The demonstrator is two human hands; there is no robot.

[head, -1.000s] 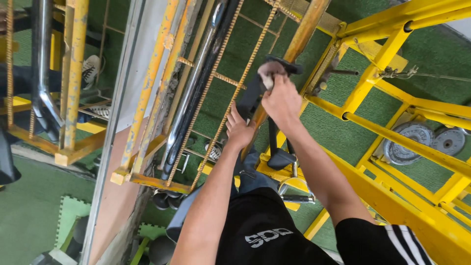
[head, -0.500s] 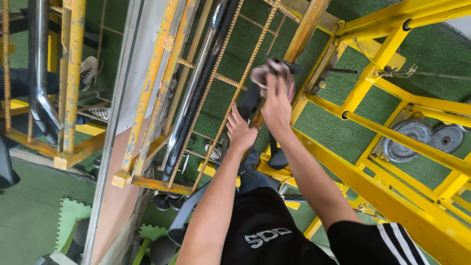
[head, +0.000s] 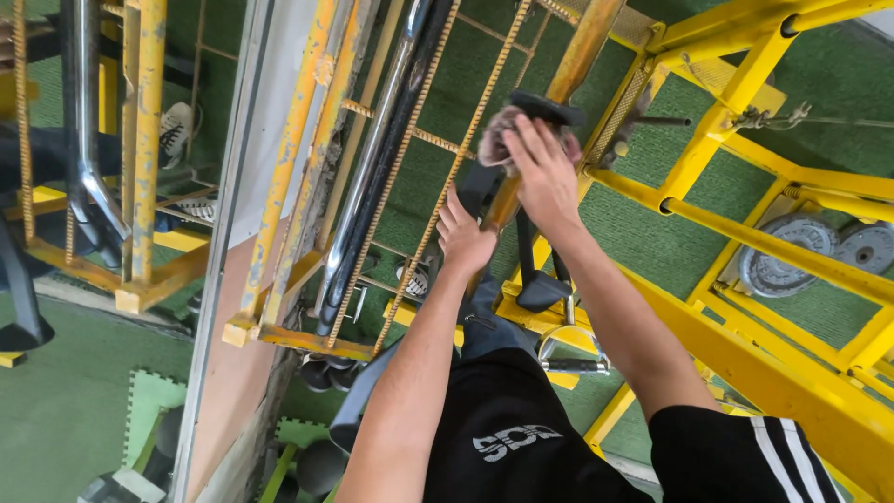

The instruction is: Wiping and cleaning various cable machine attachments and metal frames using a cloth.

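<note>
Looking down past a black shirt [head: 521,438] with a pale print, two bare forearms reach away into a yellow gym frame [head: 745,307]. The left hand [head: 463,240] lies flat, fingers together, against the worn yellow upright bar [head: 575,56], low on the black strap [head: 475,182] that hangs beside it; it steadies rather than grips. Just beyond it, the right hand [head: 545,177] presses a crumpled pinkish-grey cloth [head: 503,144] against the bar, fingers spread over the cloth and folded around it. The cloth sits right under a black bracket [head: 545,107] clamped on the bar.

A second ago the right hand was a closed fist around the cloth, slightly nearer on the bar; half a second ago it opened and slid outward. Now the fingers reach up to the bracket, so the wiping stroke has travelled up the bar while the left hand kept its place. By my judgement the cleaning is mid-stroke, with the stretch just below the bracket being covered.

Below the hands, black handles [head: 545,289] and a chrome stirrup grip [head: 568,354] hang over green turf [head: 652,233]. To the left runs a chrome and black tube [head: 372,168] beside ribbed rusty rods [head: 447,177]. Far right, two grey weight plates [head: 792,251] lie on the turf.
</note>
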